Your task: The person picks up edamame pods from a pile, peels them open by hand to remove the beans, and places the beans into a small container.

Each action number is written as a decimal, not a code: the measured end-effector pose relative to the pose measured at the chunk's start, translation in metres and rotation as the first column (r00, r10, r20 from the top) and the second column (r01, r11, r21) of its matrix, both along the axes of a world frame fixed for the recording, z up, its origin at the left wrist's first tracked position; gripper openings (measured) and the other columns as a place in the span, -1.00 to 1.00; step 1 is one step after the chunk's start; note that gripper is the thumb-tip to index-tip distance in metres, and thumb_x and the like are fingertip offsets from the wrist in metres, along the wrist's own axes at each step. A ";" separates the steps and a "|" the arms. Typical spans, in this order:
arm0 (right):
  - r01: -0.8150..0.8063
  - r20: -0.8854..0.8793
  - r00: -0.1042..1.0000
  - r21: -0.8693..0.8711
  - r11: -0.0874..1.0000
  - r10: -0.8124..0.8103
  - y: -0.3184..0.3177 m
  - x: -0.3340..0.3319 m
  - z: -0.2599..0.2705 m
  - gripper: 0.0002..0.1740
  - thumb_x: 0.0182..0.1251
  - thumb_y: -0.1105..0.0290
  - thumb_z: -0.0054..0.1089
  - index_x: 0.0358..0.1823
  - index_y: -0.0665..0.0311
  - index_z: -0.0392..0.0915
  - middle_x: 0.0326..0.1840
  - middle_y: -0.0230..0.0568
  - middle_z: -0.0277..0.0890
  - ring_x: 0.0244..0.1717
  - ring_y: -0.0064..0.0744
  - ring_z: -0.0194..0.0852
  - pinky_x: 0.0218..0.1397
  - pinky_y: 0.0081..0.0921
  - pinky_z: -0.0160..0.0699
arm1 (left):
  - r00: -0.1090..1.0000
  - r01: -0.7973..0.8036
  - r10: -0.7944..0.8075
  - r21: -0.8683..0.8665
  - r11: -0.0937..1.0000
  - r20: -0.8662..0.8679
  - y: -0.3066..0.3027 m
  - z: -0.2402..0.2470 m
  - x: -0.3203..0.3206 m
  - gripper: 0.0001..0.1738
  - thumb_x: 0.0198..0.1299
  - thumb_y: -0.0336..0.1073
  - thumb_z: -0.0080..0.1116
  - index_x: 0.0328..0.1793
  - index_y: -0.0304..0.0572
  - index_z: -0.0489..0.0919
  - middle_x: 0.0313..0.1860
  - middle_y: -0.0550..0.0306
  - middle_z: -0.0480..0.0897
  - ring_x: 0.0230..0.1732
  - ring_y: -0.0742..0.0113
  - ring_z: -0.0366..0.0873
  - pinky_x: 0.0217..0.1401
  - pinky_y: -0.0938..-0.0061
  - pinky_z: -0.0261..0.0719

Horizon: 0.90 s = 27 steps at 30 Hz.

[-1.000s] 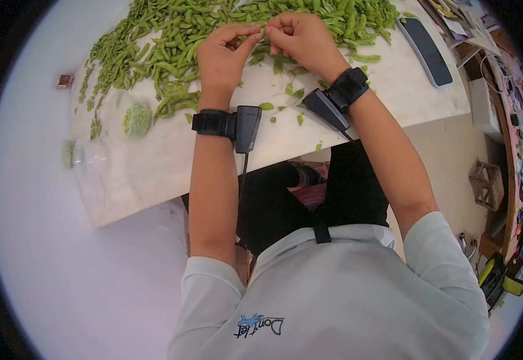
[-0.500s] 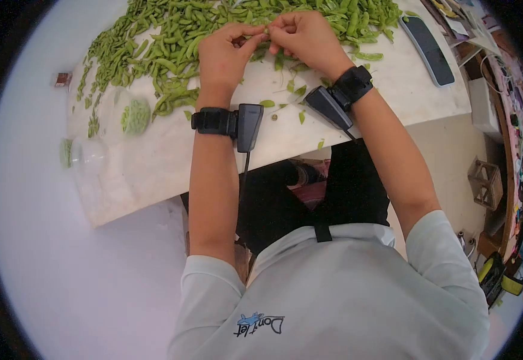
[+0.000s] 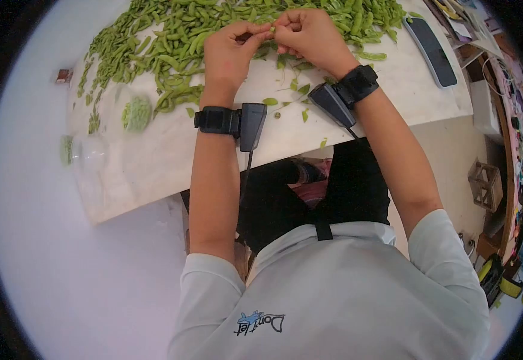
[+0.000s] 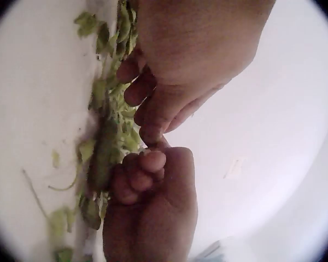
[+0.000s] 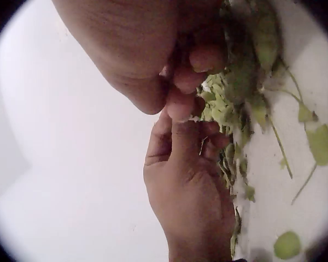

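Observation:
My left hand point(image 3: 228, 57) and right hand point(image 3: 314, 42) meet fingertip to fingertip over the front of a heap of green soybean pods point(image 3: 180, 45). Between them they pinch a green soybean pod point(image 3: 273, 28), of which just a small bit shows; the fingers cover the rest. In the left wrist view the left hand point(image 4: 199, 49) comes from the top and the right hand point(image 4: 153, 207) from below, thumbs and forefingers together. The right wrist view has the right hand point(image 5: 131, 49) on top, its other fingers curled, and the left hand point(image 5: 191, 180) underneath.
A clear container of shelled green beans point(image 3: 136, 114) stands at the left of the white table point(image 3: 153, 162), with another clear container point(image 3: 87, 150) near the left edge. A phone point(image 3: 430, 53) lies at the right. Loose leaves point(image 3: 270, 101) are scattered near the front edge.
Both hands have shifted slightly to the right and a little away from the body, still pinching together. The green bit between the fingertips shows more clearly.

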State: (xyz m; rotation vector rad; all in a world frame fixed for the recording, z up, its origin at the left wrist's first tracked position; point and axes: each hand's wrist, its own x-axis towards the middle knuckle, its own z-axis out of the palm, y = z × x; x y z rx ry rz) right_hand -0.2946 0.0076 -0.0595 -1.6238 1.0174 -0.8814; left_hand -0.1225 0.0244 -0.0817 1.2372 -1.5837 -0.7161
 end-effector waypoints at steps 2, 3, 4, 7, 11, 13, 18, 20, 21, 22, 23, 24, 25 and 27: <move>-0.014 0.084 0.996 0.009 1.000 0.014 -0.001 -0.001 -0.001 -0.80 0.31 0.41 0.09 -0.48 0.33 0.50 -0.67 -0.37 0.48 -0.69 -0.71 0.27 -0.63 -0.66 0.25 | 0.998 0.032 -0.033 -0.012 0.999 -0.061 -0.001 -0.001 0.002 -0.81 0.11 -0.44 0.31 -0.13 -0.30 0.71 -0.30 0.18 0.71 -0.35 0.55 0.56 -0.22 0.64 0.54; -0.023 0.126 0.992 0.014 1.000 0.021 -0.002 -0.002 -0.002 -0.81 0.30 0.42 0.09 -0.48 0.33 0.50 -0.67 -0.36 0.49 -0.70 -0.71 0.29 -0.63 -0.67 0.27 | 0.997 0.046 -0.048 -0.023 0.999 -0.067 -0.001 0.002 0.003 -0.81 0.12 -0.45 0.31 -0.13 -0.31 0.70 -0.29 0.18 0.71 -0.34 0.54 0.57 -0.21 0.64 0.54; -0.040 0.156 0.987 0.031 0.999 0.035 -0.001 -0.003 -0.003 -0.81 0.29 0.43 0.09 -0.48 0.33 0.51 -0.67 -0.36 0.49 -0.70 -0.71 0.31 -0.63 -0.69 0.29 | 0.995 0.061 -0.064 -0.032 0.998 -0.073 0.000 0.003 0.004 -0.81 0.12 -0.45 0.30 -0.13 -0.32 0.70 -0.28 0.18 0.70 -0.33 0.54 0.57 -0.20 0.65 0.54; -0.104 0.252 0.964 0.074 0.992 0.083 -0.006 -0.006 -0.001 -0.83 0.29 0.44 0.09 -0.47 0.31 0.52 -0.65 -0.36 0.51 -0.69 -0.72 0.35 -0.62 -0.72 0.35 | 0.977 0.167 -0.181 -0.120 0.979 -0.117 -0.004 0.001 0.011 -0.80 0.10 -0.48 0.32 -0.12 -0.32 0.69 -0.26 0.17 0.70 -0.29 0.53 0.57 -0.16 0.64 0.54; -0.147 0.313 0.944 0.115 0.982 0.105 -0.005 -0.008 -0.001 -0.82 0.30 0.42 0.10 -0.48 0.29 0.52 -0.65 -0.39 0.50 -0.70 -0.72 0.36 -0.62 -0.73 0.37 | 0.982 0.158 -0.169 -0.125 0.980 -0.080 -0.002 0.001 0.008 -0.81 0.10 -0.51 0.31 -0.13 -0.33 0.68 -0.25 0.18 0.69 -0.26 0.54 0.57 -0.15 0.64 0.54; -0.126 0.288 0.954 0.129 0.984 0.085 -0.005 -0.006 0.001 -0.82 0.30 0.40 0.10 -0.47 0.28 0.52 -0.65 -0.39 0.50 -0.70 -0.73 0.36 -0.62 -0.74 0.37 | 0.961 0.196 -0.223 -0.164 0.967 -0.163 -0.008 -0.002 0.010 -0.81 0.10 -0.50 0.32 -0.14 -0.34 0.68 -0.25 0.19 0.69 -0.26 0.53 0.57 -0.16 0.63 0.54; -0.073 0.273 0.961 0.095 0.993 0.045 -0.008 -0.001 -0.018 -0.83 0.34 0.33 0.10 -0.36 0.28 0.53 -0.62 -0.43 0.50 -0.66 -0.75 0.35 -0.61 -0.74 0.32 | 0.995 0.061 -0.050 -0.135 0.989 0.081 0.002 0.009 0.006 -0.82 0.11 -0.44 0.32 -0.13 -0.28 0.68 -0.22 0.26 0.67 -0.30 0.57 0.51 -0.22 0.67 0.49; -0.073 0.255 0.965 0.035 0.997 0.061 -0.012 -0.003 -0.026 -0.83 0.34 0.31 0.11 -0.29 0.28 0.54 -0.60 -0.46 0.49 -0.64 -0.76 0.37 -0.60 -0.75 0.32 | 0.991 0.070 -0.054 -0.137 0.988 0.120 0.002 0.010 0.005 -0.81 0.10 -0.43 0.33 -0.13 -0.25 0.69 -0.24 0.29 0.67 -0.34 0.59 0.48 -0.25 0.68 0.47; -0.066 0.233 0.971 0.020 0.998 0.060 -0.012 -0.003 -0.027 -0.83 0.35 0.31 0.11 -0.29 0.26 0.54 -0.61 -0.47 0.48 -0.65 -0.76 0.36 -0.61 -0.75 0.31 | 0.990 0.092 -0.073 -0.153 0.984 0.122 0.002 0.010 0.005 -0.81 0.10 -0.42 0.34 -0.13 -0.24 0.69 -0.25 0.30 0.67 -0.35 0.59 0.47 -0.26 0.68 0.46; -0.061 0.212 0.975 0.005 0.998 0.059 -0.012 -0.002 -0.027 -0.83 0.36 0.31 0.10 -0.28 0.25 0.54 -0.62 -0.47 0.46 -0.65 -0.76 0.36 -0.62 -0.75 0.30 | 0.988 0.112 -0.091 -0.170 0.979 0.126 0.001 0.009 0.005 -0.80 0.09 -0.42 0.34 -0.13 -0.23 0.69 -0.26 0.32 0.67 -0.37 0.60 0.46 -0.28 0.69 0.46; -0.049 0.221 0.974 0.026 0.998 0.042 -0.013 -0.002 -0.027 -0.82 0.37 0.29 0.09 -0.25 0.25 0.54 -0.62 -0.47 0.46 -0.66 -0.76 0.35 -0.63 -0.75 0.29 | 0.992 0.090 -0.074 -0.166 0.982 0.102 0.000 0.007 0.006 -0.79 0.09 -0.42 0.35 -0.12 -0.23 0.68 -0.28 0.32 0.67 -0.38 0.60 0.46 -0.29 0.69 0.45; -0.038 0.229 0.973 0.047 0.998 0.026 -0.011 -0.001 -0.026 -0.80 0.38 0.26 0.08 -0.22 0.25 0.54 -0.61 -0.46 0.46 -0.67 -0.76 0.33 -0.65 -0.74 0.28 | 0.995 0.067 -0.055 -0.160 0.985 0.078 -0.001 0.004 0.005 -0.78 0.09 -0.41 0.35 -0.11 -0.23 0.67 -0.29 0.31 0.67 -0.39 0.60 0.46 -0.31 0.69 0.45; -0.028 0.238 0.971 0.069 0.997 0.011 -0.010 0.001 -0.024 -0.78 0.39 0.24 0.08 -0.19 0.24 0.54 -0.61 -0.45 0.46 -0.68 -0.76 0.32 -0.66 -0.74 0.27 | 0.998 0.044 -0.036 -0.154 0.987 0.055 -0.001 0.002 0.005 -0.77 0.09 -0.41 0.36 -0.10 -0.22 0.67 -0.30 0.31 0.66 -0.40 0.61 0.46 -0.32 0.69 0.45; 0.074 0.238 0.968 0.039 0.996 -0.081 -0.003 0.001 -0.008 -0.78 0.40 0.31 0.04 -0.39 0.26 0.48 -0.67 -0.41 0.43 -0.74 -0.71 0.25 -0.66 -0.69 0.26 | 0.998 0.029 -0.036 -0.156 0.987 -0.045 -0.001 0.002 0.006 -0.76 0.10 -0.40 0.36 -0.09 -0.23 0.65 -0.33 0.29 0.65 -0.42 0.62 0.46 -0.36 0.69 0.44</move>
